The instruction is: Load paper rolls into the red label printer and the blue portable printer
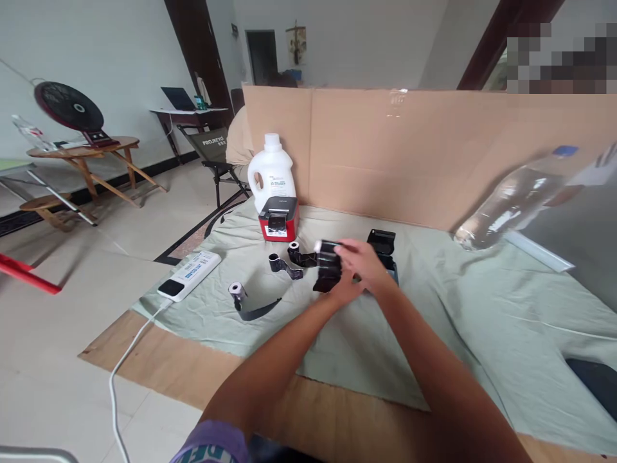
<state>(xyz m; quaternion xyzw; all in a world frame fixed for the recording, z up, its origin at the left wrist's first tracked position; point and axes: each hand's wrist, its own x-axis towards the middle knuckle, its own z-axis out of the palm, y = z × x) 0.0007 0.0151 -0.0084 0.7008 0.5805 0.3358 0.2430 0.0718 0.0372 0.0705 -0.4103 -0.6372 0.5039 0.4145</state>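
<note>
Above the pale green cloth, both my hands are on a black paper roll (328,252) with a white core end, its loose strip hanging down. My right hand (362,260) grips the roll's right side from above. Lower down, my left hand (344,289) has its fingers closed at the strip's edge, partly hidden by the right. Just behind my right hand stands a small dark printer (382,244) with its lid raised; my hand covers part of it. Several smaller paper rolls (237,290) with dark unrolled tails lie to the left.
A red and black printer (279,222) sits before a white jug (272,170). A white power bank (189,276) with a cable lies left. Cardboard (376,161) walls the back; a clear bottle (511,199) leans at right. A dark flat object (595,386) rests at far right.
</note>
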